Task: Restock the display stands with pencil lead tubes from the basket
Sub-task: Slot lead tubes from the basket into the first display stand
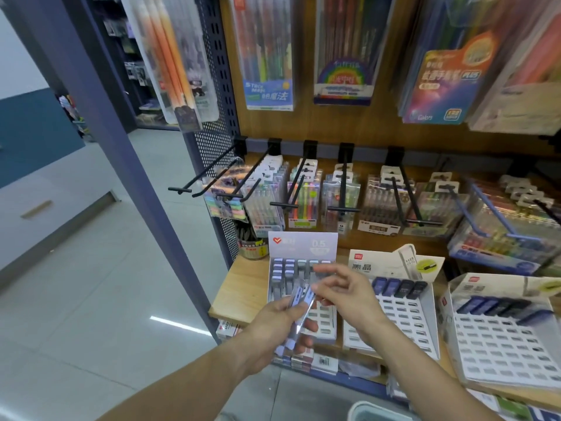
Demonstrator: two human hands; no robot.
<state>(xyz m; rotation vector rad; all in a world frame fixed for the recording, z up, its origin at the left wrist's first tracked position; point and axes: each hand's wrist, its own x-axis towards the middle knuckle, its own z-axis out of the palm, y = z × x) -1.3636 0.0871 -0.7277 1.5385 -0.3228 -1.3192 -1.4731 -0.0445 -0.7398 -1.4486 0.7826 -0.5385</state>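
Here, at a stationery shop's wooden shelf (230, 296), a person restocks the left display stand (302, 287) with pencil lead tubes (299, 302). The left hand (274, 325) grips a small bundle of the clear tubes, fingers curled under and thumb on top, holding them just in front of the stand's lower slots. The right hand (340, 288) reaches across to the bundle's far end, thumb and forefinger closing on the tip of one tube while the other fingers stay loosely spread. Done well, the step likely means drawing a single tube free without loosening the rest, turning it cap-up and seating it in an empty slot below the filled far rows. Two more stands, the middle stand (394, 317) and the right stand (501, 338), sit mostly unfilled to the right. Only the pale rim of the basket (373, 410) shows at the near edge.
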